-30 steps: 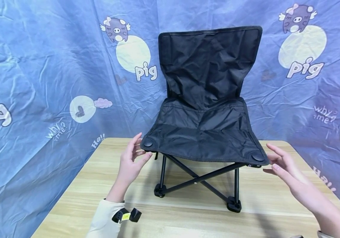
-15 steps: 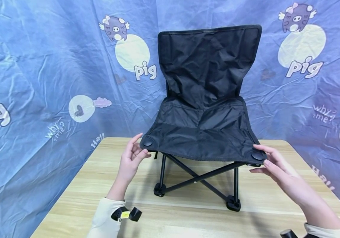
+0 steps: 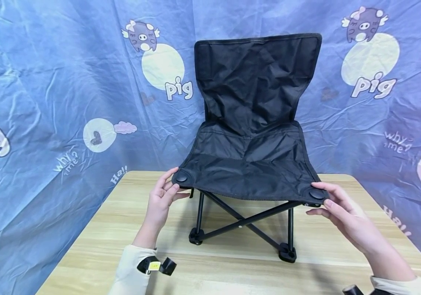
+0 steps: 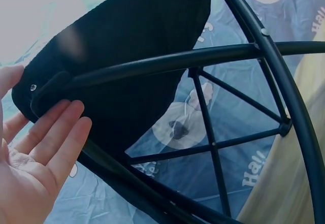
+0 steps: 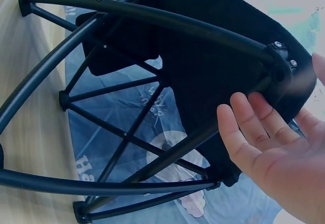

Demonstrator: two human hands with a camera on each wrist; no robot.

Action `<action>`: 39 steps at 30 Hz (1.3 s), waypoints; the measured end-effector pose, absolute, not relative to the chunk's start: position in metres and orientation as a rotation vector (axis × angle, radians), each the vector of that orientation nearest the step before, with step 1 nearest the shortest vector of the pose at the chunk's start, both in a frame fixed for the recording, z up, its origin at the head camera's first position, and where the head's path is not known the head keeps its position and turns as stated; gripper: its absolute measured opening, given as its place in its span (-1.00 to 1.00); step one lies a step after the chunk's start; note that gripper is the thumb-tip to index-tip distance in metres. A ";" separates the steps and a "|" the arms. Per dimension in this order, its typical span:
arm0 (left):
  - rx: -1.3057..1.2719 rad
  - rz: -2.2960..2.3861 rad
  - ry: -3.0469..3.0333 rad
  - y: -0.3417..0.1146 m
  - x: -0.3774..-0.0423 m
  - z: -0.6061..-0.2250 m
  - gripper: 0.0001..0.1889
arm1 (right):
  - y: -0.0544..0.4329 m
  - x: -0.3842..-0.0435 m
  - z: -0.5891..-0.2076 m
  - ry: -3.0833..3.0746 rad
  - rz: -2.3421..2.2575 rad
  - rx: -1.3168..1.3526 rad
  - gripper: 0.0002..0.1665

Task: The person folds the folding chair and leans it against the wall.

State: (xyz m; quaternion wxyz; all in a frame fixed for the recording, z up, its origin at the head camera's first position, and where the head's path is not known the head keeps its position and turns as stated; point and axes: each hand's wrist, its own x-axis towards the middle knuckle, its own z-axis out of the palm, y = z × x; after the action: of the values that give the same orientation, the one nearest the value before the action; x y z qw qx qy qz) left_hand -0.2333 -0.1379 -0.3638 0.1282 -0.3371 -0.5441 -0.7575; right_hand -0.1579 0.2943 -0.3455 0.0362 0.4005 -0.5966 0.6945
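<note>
A black folding chair [image 3: 251, 159] with fabric back and seat stands unfolded on crossed tube legs. My left hand [image 3: 161, 197] holds the seat's front left corner, thumb at the front edge and index fingertip at the side. Below that corner, several left fingers [image 4: 63, 127] reach under the tube joint in the left wrist view. At the front right corner, my right hand [image 3: 347, 215] has its index finger over the round cap and its thumb on the front edge. Its other fingers [image 5: 249, 117] extend beneath the seat near the riveted joint.
The chair's feet [image 3: 287, 253] rest on a light wooden table [image 3: 122, 229]. A blue curtain [image 3: 48, 82] printed with pigs hangs close behind the table and along its sides. A black wrist camera [image 3: 167, 266] is strapped to the left sleeve.
My right hand has come inward from beside the chair onto the front right corner. My left thumb and fingers have closed in at the left corner. The chair keeps its place.
</note>
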 end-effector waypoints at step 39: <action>-0.995 -2.256 -1.365 -0.129 -0.234 -0.366 -0.57 | 0.282 -0.159 -0.358 -1.337 2.436 1.201 -0.41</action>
State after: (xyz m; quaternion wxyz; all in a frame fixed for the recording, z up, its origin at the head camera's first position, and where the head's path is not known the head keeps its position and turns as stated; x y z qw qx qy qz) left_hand -0.2338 -0.1294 -0.3663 0.1609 -0.3485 -0.4779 -0.7901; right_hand -0.1585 0.2818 -0.3582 0.0573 0.3961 -0.4410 0.8033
